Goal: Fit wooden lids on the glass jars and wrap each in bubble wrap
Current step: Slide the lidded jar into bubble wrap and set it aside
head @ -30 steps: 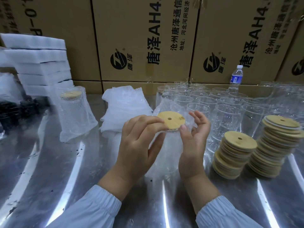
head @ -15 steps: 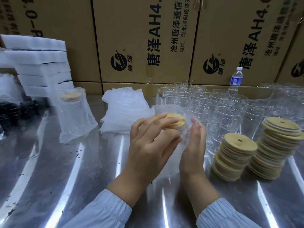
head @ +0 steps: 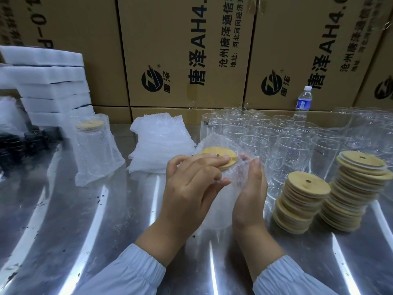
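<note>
A glass jar in a bubble wrap sleeve (head: 214,201) stands in the middle of the metal table, with a round wooden lid (head: 214,153) on its mouth. My left hand (head: 191,186) lies over the lid's near edge and pinches the wrap at the jar's side. My right hand (head: 251,192) presses flat against the wrap on the jar's right side. Two stacks of wooden lids (head: 304,203) (head: 357,188) stand to the right. Several bare glass jars (head: 282,141) crowd behind. A pile of bubble wrap sleeves (head: 159,141) lies behind the left hand.
One wrapped, lidded jar (head: 95,150) stands at the left. White foam slabs (head: 44,81) are stacked at the far left, with black items (head: 23,143) below them. Cardboard boxes (head: 187,52) wall the back, with a water bottle (head: 303,103) in front. The steel table (head: 85,231) stretches toward me.
The lid has gone from held above the jar to seated on its mouth. My left hand dropped onto the lid and wrap, and my right hand flattened against the wrapped side.
</note>
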